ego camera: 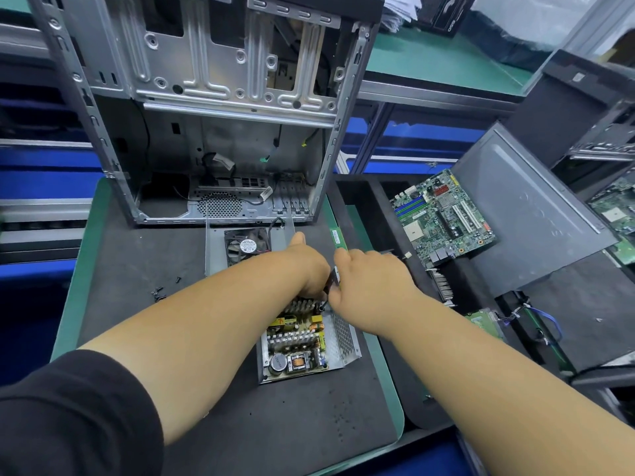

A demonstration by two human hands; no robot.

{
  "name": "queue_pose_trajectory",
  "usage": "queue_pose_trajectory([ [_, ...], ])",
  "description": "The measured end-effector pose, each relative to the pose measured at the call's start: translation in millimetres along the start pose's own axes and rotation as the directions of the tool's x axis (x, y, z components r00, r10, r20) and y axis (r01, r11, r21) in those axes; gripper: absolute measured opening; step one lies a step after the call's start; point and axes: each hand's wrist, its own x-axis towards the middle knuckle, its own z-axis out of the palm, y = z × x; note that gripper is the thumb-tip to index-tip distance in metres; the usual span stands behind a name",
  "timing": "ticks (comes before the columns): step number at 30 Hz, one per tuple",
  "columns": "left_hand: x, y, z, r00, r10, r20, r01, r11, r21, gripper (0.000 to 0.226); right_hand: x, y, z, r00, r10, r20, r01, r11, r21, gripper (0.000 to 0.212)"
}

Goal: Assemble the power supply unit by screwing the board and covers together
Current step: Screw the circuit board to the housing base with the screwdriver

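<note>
The open power supply (343, 338) lies on the dark mat, its circuit board (295, 345) with heat sinks and coils showing inside the perforated metal shell. My left hand (305, 266) reaches over its far end, fingers curled down onto the board area. My right hand (371, 283) grips a dark screwdriver (330, 283) whose tip points down at the board's far corner. Behind my hands lies the grey cover plate with a black fan (245, 245). Three loose black screws (161, 292) sit on the mat to the left.
An empty computer case (220, 108) stands upright at the back of the mat. A motherboard (443, 218) leans in a black tray on the right, beside a grey side panel (529, 214). More boards and cables lie at the far right.
</note>
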Motion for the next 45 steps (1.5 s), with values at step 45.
queue_pose_trajectory([
  [45, -2.3, -4.2, 5.2, 0.979, 0.072, -0.19, -0.061, 0.996, 0.066, 0.045, -3.0, 2.9, -2.9, 0.993, 0.108, 0.053, -0.116, 0.978, 0.175, 0.018],
])
